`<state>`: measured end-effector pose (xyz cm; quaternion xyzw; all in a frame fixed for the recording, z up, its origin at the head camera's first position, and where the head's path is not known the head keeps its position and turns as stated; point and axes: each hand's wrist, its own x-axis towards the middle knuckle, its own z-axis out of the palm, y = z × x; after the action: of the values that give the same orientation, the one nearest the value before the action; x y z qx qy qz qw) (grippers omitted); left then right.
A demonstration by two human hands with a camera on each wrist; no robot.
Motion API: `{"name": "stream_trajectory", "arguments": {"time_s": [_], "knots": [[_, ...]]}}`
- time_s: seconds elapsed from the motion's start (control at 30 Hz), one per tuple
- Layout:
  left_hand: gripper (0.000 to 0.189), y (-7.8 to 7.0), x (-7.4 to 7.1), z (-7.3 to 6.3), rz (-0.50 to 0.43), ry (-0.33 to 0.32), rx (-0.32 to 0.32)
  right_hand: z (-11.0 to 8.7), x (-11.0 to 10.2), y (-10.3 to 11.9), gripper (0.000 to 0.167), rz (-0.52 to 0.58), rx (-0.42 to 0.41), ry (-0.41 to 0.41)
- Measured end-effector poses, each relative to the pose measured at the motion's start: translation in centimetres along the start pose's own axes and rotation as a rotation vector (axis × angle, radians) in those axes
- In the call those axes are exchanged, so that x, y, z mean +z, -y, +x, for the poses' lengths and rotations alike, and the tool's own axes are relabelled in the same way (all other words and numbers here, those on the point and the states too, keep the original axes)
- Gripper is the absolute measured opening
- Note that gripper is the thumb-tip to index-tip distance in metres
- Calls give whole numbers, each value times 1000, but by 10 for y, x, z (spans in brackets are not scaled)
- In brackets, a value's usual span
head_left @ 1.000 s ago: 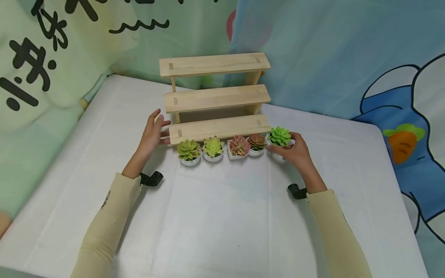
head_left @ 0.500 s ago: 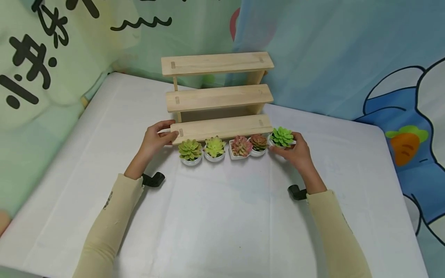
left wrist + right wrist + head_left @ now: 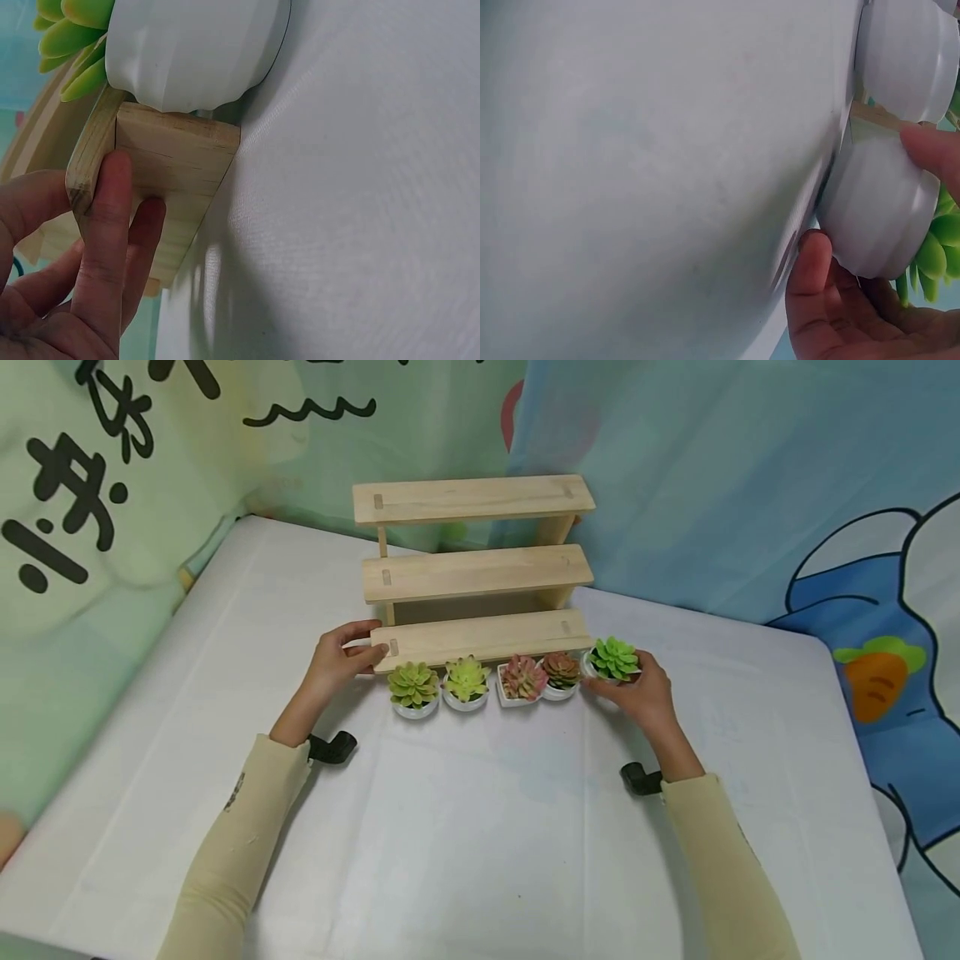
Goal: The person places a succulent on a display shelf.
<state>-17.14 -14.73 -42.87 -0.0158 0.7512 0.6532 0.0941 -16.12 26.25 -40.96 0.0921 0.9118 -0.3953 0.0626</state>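
A three-tier wooden plant stand (image 3: pixel 480 641) stands on the table. My left hand (image 3: pixel 335 658) grips the left end of its lowest board, the thumb over the top edge; the left wrist view shows fingers (image 3: pixel 105 232) against the board's end and side support. At the stand's right end my right hand (image 3: pixel 647 692) holds a bright green potted succulent (image 3: pixel 614 657) between thumb and fingers. Its white pot (image 3: pixel 881 210) looks slightly tilted in the right wrist view; whether its base touches the cloth I cannot tell.
Along the stand's front are a green succulent (image 3: pixel 413 685), a yellow-green one (image 3: pixel 466 678), a pink one (image 3: pixel 522 677) in a square pot, and a reddish-brown one (image 3: pixel 561 670). White cloth (image 3: pixel 465 827) covers the table. Printed curtains (image 3: pixel 697 485) hang behind.
My left hand has moved in from beside the stand, its spread fingers closing on the lowest board's left end. The right hand has kept hold of the bright green succulent, nearly still.
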Motion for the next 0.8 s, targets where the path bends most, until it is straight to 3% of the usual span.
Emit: {"name": "stream_trajectory", "arguments": {"time_s": [0.37, 0.8], "knots": [[49, -2, -1, 2, 2, 3, 24, -6, -11, 9, 78, 64, -47, -160], [48, 0, 0, 1, -19, 17, 24, -10, -25, 29, 74, 92, -112, -218]]}}
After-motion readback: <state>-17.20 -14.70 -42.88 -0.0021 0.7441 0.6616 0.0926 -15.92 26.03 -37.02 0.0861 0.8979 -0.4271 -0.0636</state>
